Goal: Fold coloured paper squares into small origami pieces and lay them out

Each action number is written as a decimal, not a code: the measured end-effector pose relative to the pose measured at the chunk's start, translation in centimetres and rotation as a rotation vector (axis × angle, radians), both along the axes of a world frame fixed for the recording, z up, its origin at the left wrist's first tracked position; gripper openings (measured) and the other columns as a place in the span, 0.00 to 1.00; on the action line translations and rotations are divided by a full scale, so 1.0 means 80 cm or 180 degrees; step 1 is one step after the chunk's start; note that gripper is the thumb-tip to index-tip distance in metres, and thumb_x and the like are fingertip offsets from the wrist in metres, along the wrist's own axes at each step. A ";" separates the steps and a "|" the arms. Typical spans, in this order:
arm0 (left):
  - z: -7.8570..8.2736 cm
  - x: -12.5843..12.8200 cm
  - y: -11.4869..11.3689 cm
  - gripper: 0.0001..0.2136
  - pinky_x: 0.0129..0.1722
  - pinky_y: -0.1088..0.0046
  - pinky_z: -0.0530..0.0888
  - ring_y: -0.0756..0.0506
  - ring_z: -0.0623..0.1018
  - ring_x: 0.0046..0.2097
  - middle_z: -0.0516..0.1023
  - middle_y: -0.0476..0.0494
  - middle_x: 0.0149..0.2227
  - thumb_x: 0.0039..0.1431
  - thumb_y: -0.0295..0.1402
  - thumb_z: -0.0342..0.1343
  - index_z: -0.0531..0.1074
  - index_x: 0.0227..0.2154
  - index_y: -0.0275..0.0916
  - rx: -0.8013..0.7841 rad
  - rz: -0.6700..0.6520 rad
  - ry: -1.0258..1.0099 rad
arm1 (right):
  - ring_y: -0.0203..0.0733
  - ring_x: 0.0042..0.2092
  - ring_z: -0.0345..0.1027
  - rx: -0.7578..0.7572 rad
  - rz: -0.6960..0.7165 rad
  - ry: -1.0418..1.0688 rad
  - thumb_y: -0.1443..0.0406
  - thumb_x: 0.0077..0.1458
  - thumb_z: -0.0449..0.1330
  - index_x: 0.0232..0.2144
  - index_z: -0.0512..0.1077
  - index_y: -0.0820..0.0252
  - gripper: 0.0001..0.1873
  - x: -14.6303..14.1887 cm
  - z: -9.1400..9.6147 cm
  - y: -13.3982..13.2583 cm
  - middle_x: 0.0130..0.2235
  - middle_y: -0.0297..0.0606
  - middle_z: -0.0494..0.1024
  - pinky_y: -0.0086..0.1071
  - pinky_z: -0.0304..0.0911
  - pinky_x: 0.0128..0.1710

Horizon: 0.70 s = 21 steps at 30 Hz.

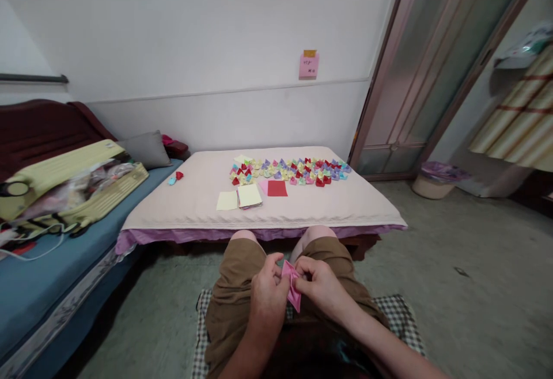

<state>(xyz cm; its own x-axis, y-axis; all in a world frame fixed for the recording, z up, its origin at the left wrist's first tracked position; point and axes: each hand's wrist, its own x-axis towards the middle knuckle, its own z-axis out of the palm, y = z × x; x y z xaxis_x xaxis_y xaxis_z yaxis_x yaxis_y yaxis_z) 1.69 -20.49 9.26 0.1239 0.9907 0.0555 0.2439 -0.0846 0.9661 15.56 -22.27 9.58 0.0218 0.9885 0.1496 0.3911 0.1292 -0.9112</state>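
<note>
Over my lap, both hands pinch a small folded pink paper [292,287]. My left hand [268,290] grips its left side with fingers closed. My right hand [319,284] grips its right side, fingers curled on it. In front of my knees stands a low table [345,206] under a beige cloth. On it lie several small folded paper pieces [289,170] in many colours, a stack of square paper sheets [249,196], a single pale yellow sheet [227,200] and a red sheet [277,188].
A blue mattress [34,281] runs along the left, carrying a yellow bag [64,186] of clutter, cables and a grey pillow [147,148]. Two stray folded pieces [175,178] lie near the table's left edge. A basin [434,180] sits by the sliding door [432,62]. A pink note [309,65] hangs on the wall.
</note>
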 end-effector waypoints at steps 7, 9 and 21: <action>0.003 -0.001 -0.007 0.14 0.32 0.73 0.65 0.45 0.74 0.29 0.76 0.48 0.26 0.56 0.31 0.53 0.73 0.45 0.40 0.0284 -0.0068 0.0223 | 0.37 0.25 0.58 0.0239 -0.0101 -0.0359 0.65 0.53 0.54 0.15 0.60 0.57 0.16 0.003 0.005 -0.006 0.21 0.31 0.64 0.29 0.52 0.27; 0.005 -0.001 -0.009 0.15 0.33 0.73 0.65 0.46 0.74 0.29 0.77 0.49 0.27 0.56 0.31 0.53 0.72 0.46 0.40 0.0273 -0.0139 0.0205 | 0.37 0.25 0.57 0.0287 -0.0211 -0.0494 0.65 0.54 0.54 0.15 0.60 0.57 0.17 0.003 0.006 -0.007 0.21 0.31 0.64 0.30 0.51 0.27; 0.002 0.001 0.000 0.18 0.27 0.76 0.64 0.50 0.70 0.25 0.71 0.54 0.21 0.46 0.23 0.53 0.73 0.43 0.36 -0.0016 -0.0220 -0.0277 | 0.37 0.27 0.58 0.0404 -0.0066 -0.0791 0.67 0.53 0.55 0.17 0.63 0.57 0.14 0.004 0.000 -0.007 0.24 0.32 0.66 0.30 0.49 0.29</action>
<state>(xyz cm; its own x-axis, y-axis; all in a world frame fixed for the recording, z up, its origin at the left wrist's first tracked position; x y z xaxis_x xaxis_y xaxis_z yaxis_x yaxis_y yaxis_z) 1.78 -20.53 9.45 0.1867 0.9803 0.0642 0.1527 -0.0935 0.9838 15.85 -22.84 9.58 -0.0109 0.9612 0.2755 0.6043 0.2258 -0.7641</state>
